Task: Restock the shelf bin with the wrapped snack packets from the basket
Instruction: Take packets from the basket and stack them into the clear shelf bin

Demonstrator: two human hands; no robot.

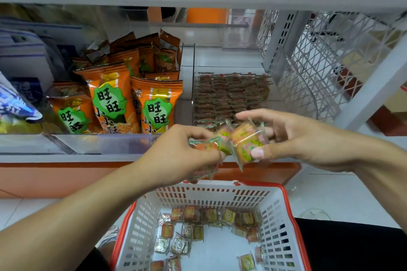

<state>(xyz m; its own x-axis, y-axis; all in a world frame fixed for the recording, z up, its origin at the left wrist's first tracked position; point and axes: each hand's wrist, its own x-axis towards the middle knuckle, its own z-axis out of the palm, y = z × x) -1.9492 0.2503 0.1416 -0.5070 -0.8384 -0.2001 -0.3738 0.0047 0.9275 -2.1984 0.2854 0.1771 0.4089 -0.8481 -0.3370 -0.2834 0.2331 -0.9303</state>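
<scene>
- The left hand (pixel 189 152) is closing around a bunch of packets (pixel 207 145), above the far rim of the basket (pixel 295 226); more wrappers are showing below its fingers.
- The right hand (pixel 293 138) is gripping one packet (pixel 246 145) between thumb and fingers, just right of the left hand; the index finger is stretching out over it.
- The two held lots are touching each other above the basket, in front of the bin (pixel 231 97).
- The bin, a clear box on the shelf (pixel 66 157), is standing beyond the basket and is holding neat rows of stacked packets, seen through its front wall.
- The basket, white with a red rim, is sitting below both hands; loose packets (pixel 209 229) are lying scattered over its floor, most of them toward its far side.
- Orange bags (pixel 132 103) are standing upright in a clear tray beyond the basket and to the left, beside the bin.
- A white lattice panel (pixel 319 68) is rising beyond the basket to the right, next to the bin.
- Both forearms are reaching forward over the basket from the near edge of the view.
</scene>
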